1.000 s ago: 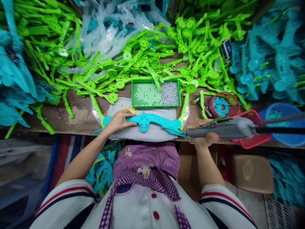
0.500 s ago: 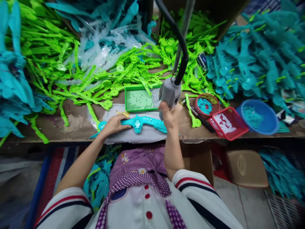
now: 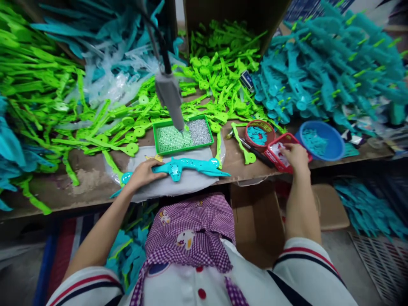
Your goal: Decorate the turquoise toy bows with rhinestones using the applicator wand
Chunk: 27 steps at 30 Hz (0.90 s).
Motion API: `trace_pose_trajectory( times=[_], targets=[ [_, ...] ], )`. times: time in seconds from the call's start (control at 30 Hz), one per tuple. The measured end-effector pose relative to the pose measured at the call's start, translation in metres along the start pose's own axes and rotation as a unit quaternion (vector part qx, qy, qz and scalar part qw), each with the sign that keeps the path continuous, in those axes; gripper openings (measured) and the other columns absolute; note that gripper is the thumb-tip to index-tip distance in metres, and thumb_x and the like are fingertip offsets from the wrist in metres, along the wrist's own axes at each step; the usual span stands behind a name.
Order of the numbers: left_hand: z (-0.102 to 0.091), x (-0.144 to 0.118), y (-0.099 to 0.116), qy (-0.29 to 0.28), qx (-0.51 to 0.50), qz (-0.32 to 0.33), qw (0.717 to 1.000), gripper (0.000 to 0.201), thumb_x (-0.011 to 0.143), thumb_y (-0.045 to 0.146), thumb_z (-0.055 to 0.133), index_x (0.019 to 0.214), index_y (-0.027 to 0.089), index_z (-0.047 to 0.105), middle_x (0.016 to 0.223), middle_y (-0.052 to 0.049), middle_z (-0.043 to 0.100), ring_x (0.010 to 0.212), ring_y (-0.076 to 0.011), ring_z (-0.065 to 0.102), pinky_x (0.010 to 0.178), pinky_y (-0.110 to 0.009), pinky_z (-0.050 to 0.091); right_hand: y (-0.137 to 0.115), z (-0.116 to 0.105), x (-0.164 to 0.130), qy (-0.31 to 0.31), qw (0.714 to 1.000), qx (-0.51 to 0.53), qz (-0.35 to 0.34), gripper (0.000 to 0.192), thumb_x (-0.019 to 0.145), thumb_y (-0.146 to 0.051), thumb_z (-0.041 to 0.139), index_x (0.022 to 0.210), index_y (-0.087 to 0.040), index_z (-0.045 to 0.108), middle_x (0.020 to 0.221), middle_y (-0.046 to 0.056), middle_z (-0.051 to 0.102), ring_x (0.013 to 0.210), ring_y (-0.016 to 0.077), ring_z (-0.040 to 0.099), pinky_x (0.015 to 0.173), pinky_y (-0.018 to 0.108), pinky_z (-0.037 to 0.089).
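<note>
The work in hand appears to be assembly of a turquoise toy piece (image 3: 188,166), which lies across a white cloth (image 3: 191,180) at centre frame, just below the green screw tray (image 3: 182,137). The left hand (image 3: 144,173) rests flat on the piece's left end, fingers laid together and pressing it down. The right hand (image 3: 296,156), at right of centre, reaches into the red basket (image 3: 278,149), fingers curled over its contents; whether it pinches anything cannot be told. The grey power screwdriver (image 3: 170,98) hangs unattended from its cable above the tray. Judged step: fetching a small part between fastenings. The next move calls for bringing any picked part to the held piece and seating it squarely while the left hand holds it steady.
</note>
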<state>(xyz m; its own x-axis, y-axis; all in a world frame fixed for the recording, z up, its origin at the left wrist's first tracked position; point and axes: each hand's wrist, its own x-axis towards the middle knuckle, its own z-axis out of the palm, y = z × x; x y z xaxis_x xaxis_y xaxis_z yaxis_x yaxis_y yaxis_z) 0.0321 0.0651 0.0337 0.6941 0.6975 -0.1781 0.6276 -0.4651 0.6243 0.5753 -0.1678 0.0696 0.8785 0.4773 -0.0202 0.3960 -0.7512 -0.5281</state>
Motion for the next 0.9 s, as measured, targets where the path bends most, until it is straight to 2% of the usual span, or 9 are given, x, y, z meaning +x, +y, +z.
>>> trace_pose_trajectory(
  times=[0.07,0.2,0.3,0.4,0.53,0.63,0.77,0.9],
  targets=[
    [0.001,0.000,0.000,0.003,0.006,-0.004,1.000,0.055,0.073,0.062,0.072,0.110,0.022,0.075,0.115,-0.009,0.075,0.109,-0.0318,0.067,0.098,-0.043,0.051,0.003,0.006,0.008,-0.026,1.000,-0.002,-0.002,0.021,0.060,-0.017,0.087,0.078,-0.014,0.077,0.066,-0.008,0.046,0.059,0.0070,0.028,0.076,0.039,0.028],
    [0.002,-0.001,-0.002,0.010,0.017,-0.004,1.000,0.053,0.073,0.060,0.073,0.111,0.023,0.075,0.117,-0.008,0.075,0.111,-0.0317,0.067,0.099,-0.043,0.051,0.000,0.015,0.008,-0.030,1.000,0.001,-0.006,0.011,0.064,-0.014,0.083,0.070,-0.014,0.074,0.066,-0.008,0.043,0.061,0.0067,0.025,0.075,0.040,0.024],
    [0.002,0.000,-0.004,0.007,0.015,-0.002,1.000,0.053,0.073,0.060,0.074,0.109,0.022,0.075,0.116,-0.008,0.075,0.110,-0.0319,0.068,0.098,-0.043,0.051,0.003,0.015,0.009,-0.034,0.999,0.025,0.008,0.009,0.067,-0.010,0.079,0.067,-0.012,0.071,0.062,-0.006,0.050,0.059,0.0073,0.036,0.074,0.039,0.028],
    [0.001,0.000,-0.004,0.007,0.019,-0.003,1.000,0.053,0.072,0.061,0.074,0.109,0.022,0.075,0.115,-0.008,0.076,0.110,-0.0323,0.068,0.097,-0.043,0.052,0.009,0.012,0.012,-0.019,0.997,0.063,0.041,0.004,0.073,-0.013,0.073,0.075,-0.011,0.070,0.054,-0.004,0.054,0.055,0.0095,0.048,0.071,0.037,0.035],
    [0.001,0.000,-0.003,0.009,0.017,-0.005,1.000,0.053,0.072,0.061,0.073,0.109,0.022,0.075,0.116,-0.009,0.075,0.110,-0.0325,0.067,0.098,-0.043,0.051,0.013,0.006,0.010,0.027,0.989,0.113,0.095,0.005,0.083,-0.013,0.061,0.080,-0.011,0.064,0.050,-0.004,0.051,0.048,0.0096,0.051,0.065,0.035,0.039],
    [0.001,0.000,-0.004,0.008,0.006,-0.002,1.000,0.055,0.072,0.062,0.073,0.109,0.021,0.074,0.116,-0.010,0.075,0.110,-0.0327,0.067,0.099,-0.044,0.051,0.011,0.005,0.006,0.019,0.981,0.149,0.120,0.005,0.088,-0.010,0.055,0.085,-0.011,0.059,0.055,-0.001,0.057,0.047,0.0078,0.052,0.062,0.033,0.039],
    [0.002,0.001,-0.004,0.007,0.009,-0.004,1.000,0.055,0.072,0.061,0.074,0.110,0.021,0.074,0.117,-0.010,0.074,0.111,-0.0327,0.067,0.099,-0.044,0.050,0.005,0.003,0.002,-0.016,0.980,0.154,0.122,0.010,0.087,-0.015,0.063,0.079,-0.014,0.058,0.061,0.004,0.063,0.050,0.0093,0.055,0.063,0.033,0.041],
    [0.003,-0.003,-0.001,0.005,0.016,-0.007,1.000,0.045,0.076,0.053,0.074,0.110,0.023,0.073,0.118,-0.007,0.075,0.111,-0.0308,0.068,0.097,-0.042,0.051,-0.001,-0.010,-0.006,0.035,0.989,0.094,0.109,0.024,0.078,-0.012,0.071,0.060,-0.020,0.057,0.048,0.000,0.054,0.054,0.0142,0.054,0.075,0.036,0.044]
  ],
)
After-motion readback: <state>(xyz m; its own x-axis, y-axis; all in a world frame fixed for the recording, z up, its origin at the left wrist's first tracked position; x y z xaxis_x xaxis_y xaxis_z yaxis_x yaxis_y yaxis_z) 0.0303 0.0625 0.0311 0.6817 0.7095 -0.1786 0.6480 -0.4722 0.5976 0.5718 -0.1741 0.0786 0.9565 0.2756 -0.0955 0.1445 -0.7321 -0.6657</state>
